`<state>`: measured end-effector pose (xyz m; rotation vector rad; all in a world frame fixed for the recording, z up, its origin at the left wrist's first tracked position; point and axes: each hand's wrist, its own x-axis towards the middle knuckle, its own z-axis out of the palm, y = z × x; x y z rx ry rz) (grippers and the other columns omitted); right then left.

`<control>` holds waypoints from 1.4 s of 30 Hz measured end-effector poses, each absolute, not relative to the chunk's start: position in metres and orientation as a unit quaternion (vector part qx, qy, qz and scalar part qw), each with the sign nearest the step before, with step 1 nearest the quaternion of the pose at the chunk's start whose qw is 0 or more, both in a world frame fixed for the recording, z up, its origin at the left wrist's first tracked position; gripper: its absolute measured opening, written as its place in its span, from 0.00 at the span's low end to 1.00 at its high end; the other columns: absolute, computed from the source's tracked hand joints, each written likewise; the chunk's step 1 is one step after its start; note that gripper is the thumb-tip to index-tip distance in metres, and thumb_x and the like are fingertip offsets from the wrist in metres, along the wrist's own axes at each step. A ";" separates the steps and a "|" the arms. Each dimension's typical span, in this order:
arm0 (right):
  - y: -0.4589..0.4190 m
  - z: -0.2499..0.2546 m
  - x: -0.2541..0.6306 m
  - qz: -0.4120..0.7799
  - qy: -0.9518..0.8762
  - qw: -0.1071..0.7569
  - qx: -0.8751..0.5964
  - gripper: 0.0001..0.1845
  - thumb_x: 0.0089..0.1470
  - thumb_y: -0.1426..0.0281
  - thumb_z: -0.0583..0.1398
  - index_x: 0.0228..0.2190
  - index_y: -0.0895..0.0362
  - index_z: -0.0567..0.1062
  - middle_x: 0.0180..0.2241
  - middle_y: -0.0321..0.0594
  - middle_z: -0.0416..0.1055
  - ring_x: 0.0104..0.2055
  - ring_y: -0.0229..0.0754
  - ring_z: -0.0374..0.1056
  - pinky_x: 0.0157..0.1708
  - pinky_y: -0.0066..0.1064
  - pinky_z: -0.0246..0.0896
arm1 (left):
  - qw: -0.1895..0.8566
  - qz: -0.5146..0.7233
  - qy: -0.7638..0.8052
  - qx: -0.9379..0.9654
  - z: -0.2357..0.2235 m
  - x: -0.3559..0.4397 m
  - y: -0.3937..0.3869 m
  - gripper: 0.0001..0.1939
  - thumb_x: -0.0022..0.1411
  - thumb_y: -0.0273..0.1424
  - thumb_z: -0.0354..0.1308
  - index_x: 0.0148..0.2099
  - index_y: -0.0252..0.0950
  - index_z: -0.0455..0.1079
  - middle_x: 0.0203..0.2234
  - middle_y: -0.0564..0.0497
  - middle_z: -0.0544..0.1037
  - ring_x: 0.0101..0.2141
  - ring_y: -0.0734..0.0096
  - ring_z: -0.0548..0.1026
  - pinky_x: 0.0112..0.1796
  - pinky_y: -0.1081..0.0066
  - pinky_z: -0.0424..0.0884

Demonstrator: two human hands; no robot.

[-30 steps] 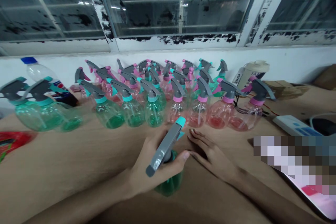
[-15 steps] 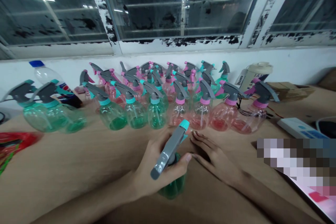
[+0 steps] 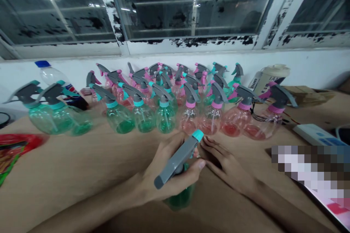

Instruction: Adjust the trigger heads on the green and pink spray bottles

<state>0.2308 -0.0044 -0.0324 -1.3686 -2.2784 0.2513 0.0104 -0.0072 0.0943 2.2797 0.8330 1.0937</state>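
Observation:
My left hand (image 3: 171,167) is wrapped round the neck of a green spray bottle (image 3: 180,198), below its grey head with a teal nozzle. The bottle stands near the table's front, its nozzle pointing away and to the right. My right hand (image 3: 225,164) lies on the table just right of it, fingers stretched out, holding nothing. Beyond both hands runs a front row of spray bottles: green ones with teal collars (image 3: 165,118) at left and pink ones with pink collars (image 3: 212,120) at right, each with some liquid at the bottom.
More spray bottles crowd behind against the white wall. A cola bottle (image 3: 51,74) stands back left, with a red packet (image 3: 20,143) nearer. At right are a cream-lidded container (image 3: 270,76), a brown cardboard piece (image 3: 308,95), a white power strip (image 3: 314,133) and a partly blurred screen (image 3: 322,185).
The view has shifted slightly, moving the scene a little rightward. My left hand keeps its grip, and the bottle's head has tilted slightly. My right hand stays on the table.

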 end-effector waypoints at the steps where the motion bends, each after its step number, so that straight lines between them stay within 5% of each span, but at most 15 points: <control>1: -0.004 -0.032 0.231 0.090 -0.830 0.234 -0.498 0.28 0.62 0.59 0.49 0.57 0.61 0.62 0.61 0.50 0.57 0.63 0.50 0.51 0.60 0.49 0.52 | 0.237 0.404 0.298 0.831 0.094 0.011 -0.007 0.05 0.54 0.31 0.55 0.36 0.41 0.64 0.28 0.54 0.73 0.29 0.68 0.73 0.33 0.68 0.72; 17: -0.006 -0.032 0.231 0.087 -0.823 0.267 -0.494 0.27 0.60 0.59 0.52 0.59 0.54 0.61 0.59 0.46 0.60 0.62 0.50 0.54 0.58 0.51 0.54 | 0.232 0.431 0.299 0.819 0.087 0.012 -0.008 0.10 0.54 0.29 0.54 0.40 0.42 0.62 0.28 0.54 0.71 0.30 0.66 0.72 0.35 0.65 0.72; 27: -0.006 -0.033 0.232 0.081 -0.825 0.243 -0.503 0.27 0.61 0.58 0.51 0.57 0.57 0.64 0.60 0.47 0.59 0.62 0.49 0.53 0.59 0.49 0.54 | 0.242 0.408 0.305 0.826 0.088 0.012 -0.008 0.09 0.54 0.29 0.55 0.40 0.40 0.63 0.32 0.52 0.73 0.34 0.64 0.74 0.38 0.63 0.72; 33: -0.006 -0.032 0.231 0.090 -0.822 0.264 -0.497 0.27 0.61 0.59 0.51 0.58 0.56 0.62 0.60 0.47 0.59 0.62 0.50 0.54 0.58 0.50 0.55 | 0.235 0.408 0.292 0.833 0.091 0.012 -0.006 0.04 0.55 0.29 0.54 0.35 0.41 0.64 0.26 0.55 0.72 0.26 0.70 0.73 0.30 0.69 0.71; 42: -0.006 -0.033 0.232 0.084 -0.821 0.276 -0.493 0.25 0.60 0.60 0.52 0.57 0.54 0.63 0.59 0.46 0.62 0.61 0.50 0.55 0.57 0.50 0.56 | 0.247 0.399 0.319 0.824 0.092 0.013 -0.008 0.07 0.54 0.31 0.53 0.38 0.41 0.65 0.27 0.53 0.71 0.28 0.67 0.71 0.34 0.65 0.72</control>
